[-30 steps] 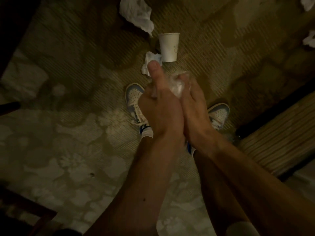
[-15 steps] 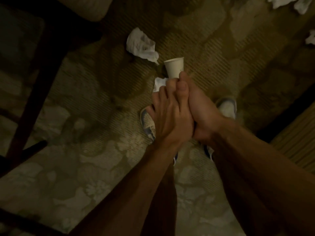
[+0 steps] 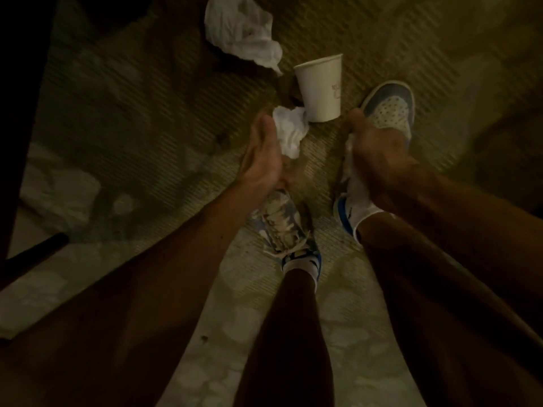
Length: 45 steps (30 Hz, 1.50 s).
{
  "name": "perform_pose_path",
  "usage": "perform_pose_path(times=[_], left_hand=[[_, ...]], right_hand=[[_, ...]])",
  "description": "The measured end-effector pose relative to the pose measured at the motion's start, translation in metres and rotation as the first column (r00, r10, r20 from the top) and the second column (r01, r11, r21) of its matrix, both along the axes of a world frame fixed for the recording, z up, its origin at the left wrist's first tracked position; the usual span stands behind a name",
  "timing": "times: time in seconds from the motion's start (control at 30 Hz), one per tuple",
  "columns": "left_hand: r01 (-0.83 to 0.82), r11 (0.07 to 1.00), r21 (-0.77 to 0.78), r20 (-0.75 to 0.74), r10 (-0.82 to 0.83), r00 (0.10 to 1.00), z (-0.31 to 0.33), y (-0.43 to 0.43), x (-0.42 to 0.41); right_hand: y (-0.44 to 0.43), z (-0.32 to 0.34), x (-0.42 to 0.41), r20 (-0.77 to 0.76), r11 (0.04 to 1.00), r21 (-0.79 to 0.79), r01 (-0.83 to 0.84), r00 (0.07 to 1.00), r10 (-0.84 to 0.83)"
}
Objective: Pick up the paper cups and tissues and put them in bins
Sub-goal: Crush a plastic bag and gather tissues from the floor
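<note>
Left hand [image 3: 264, 154]: fingers straight, released, beside small tissue [image 3: 291, 132].
Right hand [image 3: 379, 151]: fingers clenched, grasping white wad [image 3: 350, 154].
Cup [image 3: 320, 86]: upright on carpet [image 3: 147, 98], just beyond small tissue.
Big tissue [image 3: 241, 30]: far-left of cup.

A dim carpeted room — floral carpet [image 3: 88, 186], dark furniture leg [image 3: 17, 113].

White cup [image 3: 320, 89] and white tissues [image 3: 241, 33]; blue-and-white perforated shoes [image 3: 392, 108], white socks [image 3: 363, 212]; olive-tan carpet [image 3: 117, 113] with pale floral pattern.
</note>
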State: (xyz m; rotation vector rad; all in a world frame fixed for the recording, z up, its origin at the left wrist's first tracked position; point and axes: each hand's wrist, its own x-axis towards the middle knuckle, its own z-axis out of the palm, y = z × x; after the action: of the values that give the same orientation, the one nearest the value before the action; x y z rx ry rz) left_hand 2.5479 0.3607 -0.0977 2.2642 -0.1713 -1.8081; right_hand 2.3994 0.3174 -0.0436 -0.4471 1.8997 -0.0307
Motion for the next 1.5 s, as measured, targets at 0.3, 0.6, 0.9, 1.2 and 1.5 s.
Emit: perform_pose_path(times=[0.3, 0.6, 0.9, 1.2, 1.5], left_hand=[[0.358, 0.875, -0.327, 0.268, -0.278, 0.922, -0.042, 0.021, -0.021], [0.343, 0.921, -0.186, 0.545, -0.193, 0.816, -0.005, -0.008, -0.003], [0.487, 0.856, -0.173, 0.637, -0.280, 0.718, -0.011, -0.105, 0.057], [0.736, 0.675, -0.049, 0.586, -0.577, 0.568, -0.045, -0.138, 0.044], [0.640, 0.749, -0.175, 0.492, -0.496, 0.715, 0.012, -0.137, 0.035]], right_hand=[[-0.032, -0.024, -0.006, 0.167, 0.996, 0.085, -0.016, 0.986, 0.002], [-0.052, -0.010, 0.001, 0.304, 0.979, 0.198, -0.057, 0.953, -0.006], [-0.080, -0.006, 0.011, 0.333, 0.977, 0.209, 0.038, 0.937, -0.107], [-0.080, -0.018, -0.021, 0.465, 0.914, 0.362, 0.185, 0.814, -0.349], [-0.074, 0.024, -0.027, 0.399, 0.860, 0.342, 0.380, 0.770, -0.498]])
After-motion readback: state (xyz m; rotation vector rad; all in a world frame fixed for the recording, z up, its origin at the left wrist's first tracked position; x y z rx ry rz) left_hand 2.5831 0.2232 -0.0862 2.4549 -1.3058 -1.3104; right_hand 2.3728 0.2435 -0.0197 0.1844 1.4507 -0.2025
